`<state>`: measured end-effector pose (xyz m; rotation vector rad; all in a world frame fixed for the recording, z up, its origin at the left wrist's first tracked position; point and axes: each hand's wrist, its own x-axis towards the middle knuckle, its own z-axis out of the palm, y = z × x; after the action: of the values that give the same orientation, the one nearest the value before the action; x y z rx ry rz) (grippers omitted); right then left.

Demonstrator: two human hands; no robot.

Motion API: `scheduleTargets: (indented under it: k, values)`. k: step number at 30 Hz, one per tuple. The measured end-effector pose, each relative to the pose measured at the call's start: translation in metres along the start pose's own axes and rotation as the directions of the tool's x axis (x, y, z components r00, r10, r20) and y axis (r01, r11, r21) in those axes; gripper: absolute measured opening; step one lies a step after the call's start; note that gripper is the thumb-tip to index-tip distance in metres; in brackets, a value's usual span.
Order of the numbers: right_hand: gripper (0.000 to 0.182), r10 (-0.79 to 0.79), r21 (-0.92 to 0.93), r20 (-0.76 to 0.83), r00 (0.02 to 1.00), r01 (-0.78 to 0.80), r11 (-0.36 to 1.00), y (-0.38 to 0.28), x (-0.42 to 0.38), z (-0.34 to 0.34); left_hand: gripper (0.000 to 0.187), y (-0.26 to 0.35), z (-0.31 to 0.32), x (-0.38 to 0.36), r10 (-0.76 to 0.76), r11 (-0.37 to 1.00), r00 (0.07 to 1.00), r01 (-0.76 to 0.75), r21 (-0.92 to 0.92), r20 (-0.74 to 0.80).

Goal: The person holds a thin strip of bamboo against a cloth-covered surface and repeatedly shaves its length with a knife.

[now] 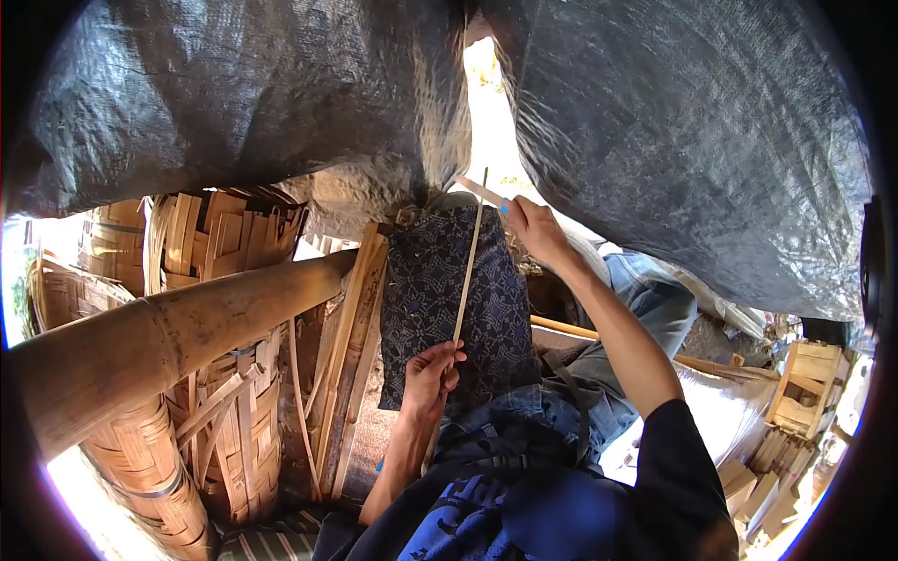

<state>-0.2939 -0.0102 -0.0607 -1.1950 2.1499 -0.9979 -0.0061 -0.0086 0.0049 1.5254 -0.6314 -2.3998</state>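
Observation:
My left hand (pixel 433 376) is closed around the lower part of a thin bamboo strip (pixel 470 265), which slants up and away from me over my lap. In my right hand (pixel 535 227) is a knife (pixel 480 192), its pale, flat blade crossing the strip close to the far end. A spot of blue shows where the blade meets my fingers; the handle is hidden in the fist. Beneath the strip, a dark patterned cloth (pixel 416 299) is spread over my lap.
A thick bamboo pole (pixel 178 323) juts in from the left, with woven bamboo baskets (pixel 140 467) below and behind it. Upright bamboo slats (pixel 341 374) stand left of the cloth. Black sheeting (pixel 692 131) hangs overhead, parted by a bright gap. At right is a wooden crate (pixel 806 388).

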Motion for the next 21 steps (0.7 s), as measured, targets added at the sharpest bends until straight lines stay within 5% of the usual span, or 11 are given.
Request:
scheduleTargets:
  k: [3, 5, 6, 14, 16, 18, 19, 20, 21]
  values:
    - [0.031, -0.082, -0.018, 0.057, 0.995, 0.083, 0.996, 0.003, -0.006, 0.003, 0.019, 0.003, 0.000, 0.000, 0.008, 1.000, 1.000, -0.009, -0.006, -0.019]
    - [0.031, 0.037, 0.082, 0.372, 0.928, -0.073, 0.994, -0.005, -0.035, 0.002, 0.018, 0.005, 0.001, -0.001, -0.009, 1.000, 0.998, 0.008, -0.019, -0.063]
    - [0.030, -0.117, 0.097, 0.354, 0.928, 0.088, 0.991, 0.004, -0.050, 0.008, 0.018, 0.005, 0.001, -0.001, -0.009, 1.000, 0.998, 0.007, -0.026, -0.067]
    - [0.032, -0.080, 0.194, 0.364, 0.928, 0.009, 0.981, -0.014, -0.065, -0.006, 0.018, 0.002, -0.003, 0.001, -0.019, 1.000, 1.000, 0.019, -0.020, -0.013]
    - [0.034, -0.155, 0.188, 0.288, 0.945, 0.103, 0.977, -0.007, -0.056, -0.001, 0.018, 0.004, -0.001, 0.000, -0.020, 0.999, 1.000, 0.020, -0.031, -0.008]
    - [0.035, 0.011, 0.138, 0.166, 0.986, -0.034, 0.990, -0.001, -0.044, 0.006, 0.017, 0.004, -0.002, -0.001, -0.018, 0.999, 1.000, 0.018, -0.045, -0.012]
    - [0.037, -0.060, 0.124, 0.125, 0.990, 0.044, 0.991, -0.001, -0.037, 0.008, 0.018, 0.002, -0.003, 0.000, -0.001, 0.999, 1.000, 0.001, -0.050, -0.001]
    - [0.037, -0.066, 0.125, 0.127, 0.990, 0.050, 0.991, -0.001, -0.039, 0.006, 0.019, 0.001, -0.004, 0.000, 0.015, 0.998, 1.000, -0.014, -0.055, 0.010]
    - [0.038, -0.064, 0.110, 0.297, 0.953, 0.033, 0.993, -0.001, -0.044, 0.004, 0.019, 0.000, -0.004, 0.000, 0.019, 0.998, 1.000, -0.018, -0.057, 0.007]
